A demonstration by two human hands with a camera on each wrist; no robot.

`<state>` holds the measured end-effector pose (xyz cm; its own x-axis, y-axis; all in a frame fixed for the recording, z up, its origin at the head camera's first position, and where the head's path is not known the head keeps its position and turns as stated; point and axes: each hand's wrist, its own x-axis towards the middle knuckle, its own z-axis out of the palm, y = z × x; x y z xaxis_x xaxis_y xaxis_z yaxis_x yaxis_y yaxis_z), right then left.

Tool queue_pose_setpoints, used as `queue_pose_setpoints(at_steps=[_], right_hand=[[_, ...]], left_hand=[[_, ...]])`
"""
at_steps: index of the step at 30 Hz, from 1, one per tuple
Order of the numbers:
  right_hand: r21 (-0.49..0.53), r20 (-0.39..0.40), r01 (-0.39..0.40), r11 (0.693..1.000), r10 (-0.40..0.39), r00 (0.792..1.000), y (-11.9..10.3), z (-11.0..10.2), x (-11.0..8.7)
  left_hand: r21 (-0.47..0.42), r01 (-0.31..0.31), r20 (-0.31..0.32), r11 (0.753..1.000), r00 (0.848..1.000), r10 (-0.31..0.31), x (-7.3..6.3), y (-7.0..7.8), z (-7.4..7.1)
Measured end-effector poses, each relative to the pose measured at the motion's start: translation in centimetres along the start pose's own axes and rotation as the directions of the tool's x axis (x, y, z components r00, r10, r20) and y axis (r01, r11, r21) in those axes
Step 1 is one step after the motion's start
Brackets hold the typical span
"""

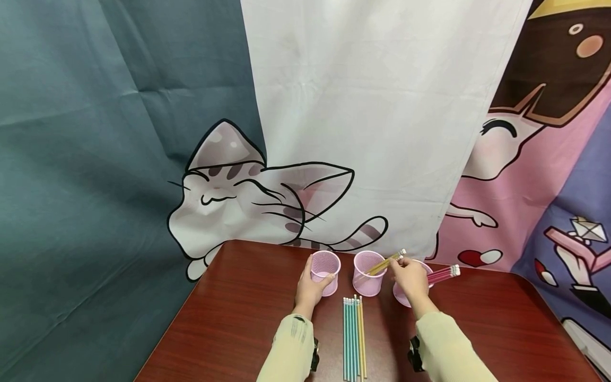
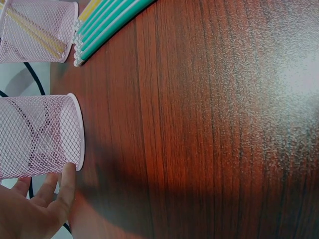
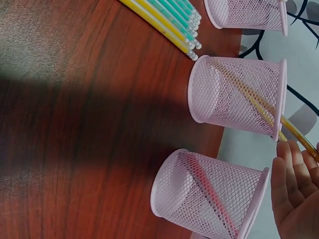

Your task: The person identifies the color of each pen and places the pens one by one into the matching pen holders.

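Note:
My left hand (image 1: 309,288) holds the side of the left pink mesh pencil cup (image 1: 332,289), thumb across its near side and fingers along its left. In the left wrist view a fingertip touches one end rim of that cup (image 2: 35,137). At the upper end of yellow pencils (image 1: 377,268) leaning in the middle pink cup (image 1: 366,286), my right hand (image 1: 410,278) pinches them; their lower ends show through the mesh in the right wrist view. The right pink cup (image 3: 209,194), partly behind my right hand in the head view, contains dark pink pencils (image 1: 441,275).
A row of green pencils (image 1: 350,339) with some yellow pencils (image 1: 363,339) beside them lies on the brown wooden table (image 1: 229,318), in front of the cups. A printed cloth backdrop (image 1: 334,106) hangs right behind the table's far edge.

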<state>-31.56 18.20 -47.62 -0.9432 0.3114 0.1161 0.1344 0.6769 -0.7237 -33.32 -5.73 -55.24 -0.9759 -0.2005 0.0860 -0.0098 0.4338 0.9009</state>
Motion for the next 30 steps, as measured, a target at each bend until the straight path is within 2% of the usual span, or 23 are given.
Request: queue_pose_setpoints(at_steps=[7,16,23,30], right_hand=[[-0.037,0.003,-0.018,0.999,0.018,1.0,0.7,0.0,-0.2],[-0.064,0.077,-0.024,0.998,0.029,0.997,1.7,0.4,-0.6],[0.0,0.121,-0.057,0.998,0.056,0.991,2.2,1.1,-0.9],[0.106,0.205,0.013,0.994,-0.035,0.978,2.9,3.3,-2.1]], left_hand=[[0.004,0.001,0.001,1.0,1.0,-0.001,-0.1,0.0,-0.1],[0.0,0.003,0.0,1.0,1.0,-0.003,-0.2,0.0,-0.1],[0.001,-0.002,-0.007,1.0,1.0,0.002,-0.1,0.1,0.0],[0.002,0.008,0.006,1.0,1.0,-0.008,-0.1,0.2,-0.1]])
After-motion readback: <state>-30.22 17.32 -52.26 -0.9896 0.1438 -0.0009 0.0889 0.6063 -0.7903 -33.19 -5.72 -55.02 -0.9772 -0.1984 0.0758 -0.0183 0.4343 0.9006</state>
